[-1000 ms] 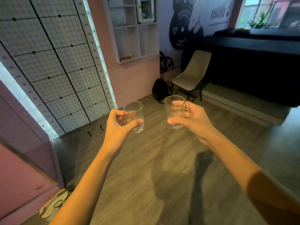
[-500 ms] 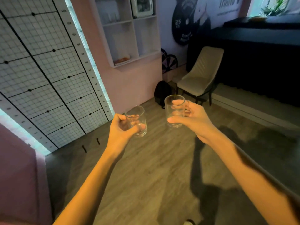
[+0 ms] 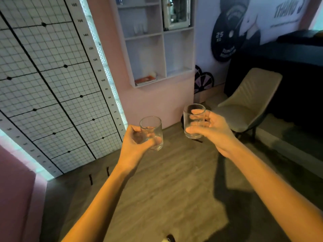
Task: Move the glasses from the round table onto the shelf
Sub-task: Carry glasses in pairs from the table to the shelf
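I carry two clear, empty tumblers out in front of me above a wooden floor. My left hand [image 3: 135, 145] wraps around the left glass [image 3: 151, 131], held upright at the centre. My right hand [image 3: 212, 130] grips the right glass [image 3: 193, 119], a little higher and further right. Ahead, a white wall shelf [image 3: 164, 51] with open compartments hangs on the pink wall, above and beyond both glasses. The round table is out of view.
A measuring grid panel [image 3: 52, 84] covers the wall to the left. A beige chair [image 3: 248, 105] stands right of the shelf, beside a dark counter [image 3: 288, 75]. A flat reddish item [image 3: 145, 79] lies in the shelf's lower left compartment.
The shelf and pink wall have come closer and grown larger in view. Both hands still hold their glasses in the same grip.
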